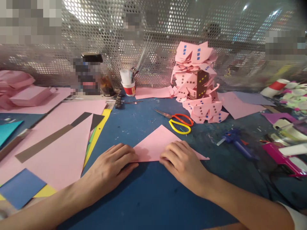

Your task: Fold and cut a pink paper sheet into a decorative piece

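A sheet of pink paper [151,147], folded into a triangle, lies on the blue tabletop with its peak pointing away from me and its long edge near me. My left hand [115,159] grips the left end of that edge, thumb below and fingers on top. Right of the middle, my right hand [183,161] pinches the same edge with curled fingers. The triangle's right tip sticks out beyond the right hand. Just behind the paper lie scissors [179,119] with one red and one yellow handle loop. Both palms face down, so the fingertips are partly hidden.
Pink, brown and yellow sheets [59,153] cover the left side, with a blue square [22,188]. Behind stand a cup [129,88] and a pile of folded pink pieces [198,83]. A blue glue gun [237,143] and a magenta tool [285,156] lie right. Perforated metal backs the table.
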### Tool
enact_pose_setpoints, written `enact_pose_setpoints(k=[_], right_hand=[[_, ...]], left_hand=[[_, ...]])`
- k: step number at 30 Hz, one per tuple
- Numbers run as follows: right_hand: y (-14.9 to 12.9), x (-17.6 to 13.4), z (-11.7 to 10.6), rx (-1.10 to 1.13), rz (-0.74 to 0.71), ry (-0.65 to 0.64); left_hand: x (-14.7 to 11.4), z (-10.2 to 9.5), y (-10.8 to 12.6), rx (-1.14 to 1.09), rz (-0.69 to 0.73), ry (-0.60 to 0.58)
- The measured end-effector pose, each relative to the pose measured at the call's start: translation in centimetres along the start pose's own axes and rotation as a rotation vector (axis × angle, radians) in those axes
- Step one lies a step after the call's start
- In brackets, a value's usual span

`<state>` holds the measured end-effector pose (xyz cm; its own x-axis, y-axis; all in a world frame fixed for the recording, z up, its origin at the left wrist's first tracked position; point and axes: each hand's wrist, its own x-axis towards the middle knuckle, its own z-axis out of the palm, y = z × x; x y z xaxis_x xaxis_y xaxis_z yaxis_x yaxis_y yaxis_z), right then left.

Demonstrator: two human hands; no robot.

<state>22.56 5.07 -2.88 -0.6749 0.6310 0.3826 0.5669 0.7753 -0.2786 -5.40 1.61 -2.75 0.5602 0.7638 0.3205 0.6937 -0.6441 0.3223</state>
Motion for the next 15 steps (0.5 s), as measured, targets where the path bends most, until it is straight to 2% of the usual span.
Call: enact_pose_setpoints(k=[10,15], right_hand=[[0.02,-0.08,-0.41,-0.070,-0.065,-0.050],[-0.01,-0.29,-0.75,-0.058,-0.057,-0.023]], left_hand=[[0.07,0.37,0.01,0.073,0.028,0.033],[0.12,0.46,-0.02,0.091,0.018,0.058]])
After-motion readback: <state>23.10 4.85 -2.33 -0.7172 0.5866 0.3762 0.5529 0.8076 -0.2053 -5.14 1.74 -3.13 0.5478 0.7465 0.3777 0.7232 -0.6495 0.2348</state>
